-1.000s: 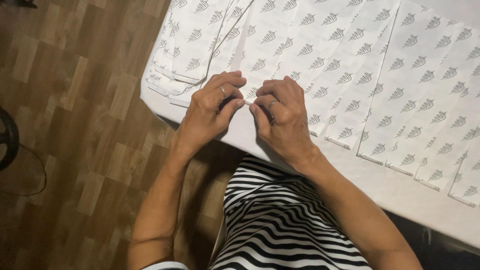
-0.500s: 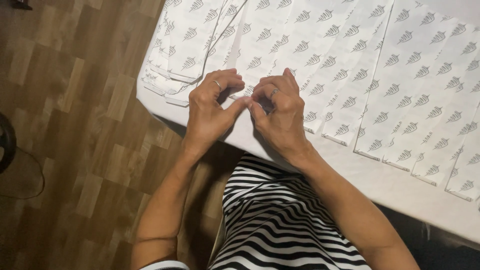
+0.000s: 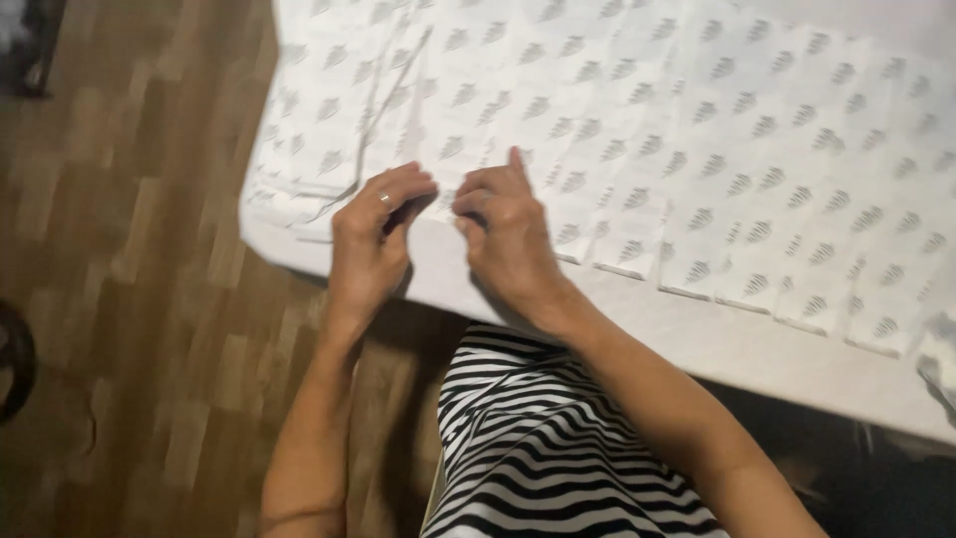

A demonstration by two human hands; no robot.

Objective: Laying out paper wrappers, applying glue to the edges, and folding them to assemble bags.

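White sheets printed with small grey leaf marks lie side by side over a white table. My left hand, a ring on one finger, and my right hand meet at the table's near left edge. Both pinch the edge of one printed sheet between fingertips and thumbs, with only a small gap between the hands. The pinched part of the sheet is mostly hidden by my fingers. At the table's left corner, several loose sheets overlap.
A wood-pattern floor runs along the left, below the table edge. A dark round object sits at the far left edge of the view. My black-and-white striped garment fills the bottom centre.
My hands stay pinched together on the sheet, the fingers shifting slightly. The view has drifted, so the table corner and hands sit a little lower and further left in the frame.
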